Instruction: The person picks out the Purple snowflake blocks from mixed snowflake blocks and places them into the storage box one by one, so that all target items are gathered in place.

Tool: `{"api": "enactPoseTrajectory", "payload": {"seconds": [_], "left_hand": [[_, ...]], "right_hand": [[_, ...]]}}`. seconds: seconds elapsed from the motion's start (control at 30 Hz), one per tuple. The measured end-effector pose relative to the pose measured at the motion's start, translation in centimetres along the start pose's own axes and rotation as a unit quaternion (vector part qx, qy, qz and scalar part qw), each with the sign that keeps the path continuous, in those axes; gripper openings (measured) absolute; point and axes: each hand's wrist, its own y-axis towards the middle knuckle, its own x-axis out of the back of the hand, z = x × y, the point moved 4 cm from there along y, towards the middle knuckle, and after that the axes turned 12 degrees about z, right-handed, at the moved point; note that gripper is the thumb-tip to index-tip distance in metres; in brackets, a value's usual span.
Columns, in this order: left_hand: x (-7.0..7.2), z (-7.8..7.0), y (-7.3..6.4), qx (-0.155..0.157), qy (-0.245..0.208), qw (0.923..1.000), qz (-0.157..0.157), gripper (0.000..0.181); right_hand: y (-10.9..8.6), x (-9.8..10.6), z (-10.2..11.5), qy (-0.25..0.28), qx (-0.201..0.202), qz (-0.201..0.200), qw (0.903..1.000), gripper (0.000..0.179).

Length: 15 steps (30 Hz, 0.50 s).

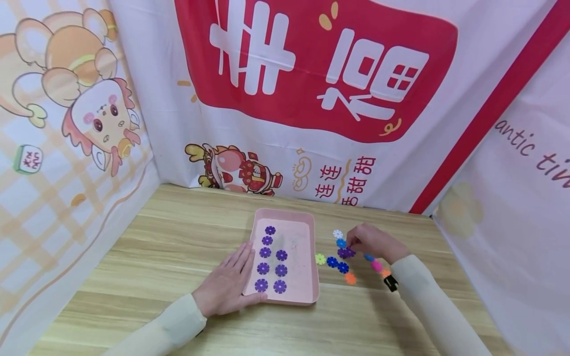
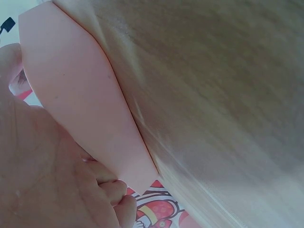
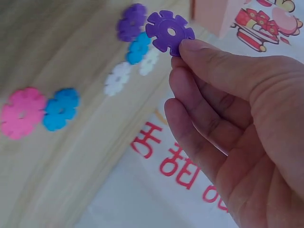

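My right hand (image 1: 373,242) pinches a purple snowflake disc (image 3: 160,29) between thumb and index finger, to the right of a pink tray (image 1: 285,215). Below the held piece lies another purple disc (image 3: 129,27), blurred in the right wrist view. My left hand (image 1: 228,283) rests against the tray's left side, its fingers along the rim and its thumb at the near left corner. Inside the tray, several purple discs (image 1: 265,252) lie in two columns, the left one longer. The left wrist view shows the palm beside the tray's outer wall (image 2: 80,80).
Loose discs lie right of the tray: yellow-green (image 1: 320,259), dark blue (image 1: 343,267), orange (image 1: 351,279), white (image 1: 338,234), light blue (image 1: 341,243) and pink (image 1: 376,266). A small black block (image 1: 391,283) shows by the right cuff. Printed cloth (image 1: 311,133) hangs behind the wooden table (image 1: 187,222).
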Motion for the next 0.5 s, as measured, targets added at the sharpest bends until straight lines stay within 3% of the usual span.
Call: {"api": "enactPoseTrajectory", "payload": {"seconds": [0.27,0.5], "left_hand": [[-0.1,0.0,0.1,-0.003,0.012,0.9999,-0.003,0.109],[-0.1,0.0,0.1,-0.004,0.018,0.9998,-0.006,0.108]], "right_hand": [[1.4,2.0,1.8,-0.005,-0.014,0.012,0.9998,0.011],[3.1,3.1,4.0,-0.013,0.005,-0.013,0.9998,0.011]]}}
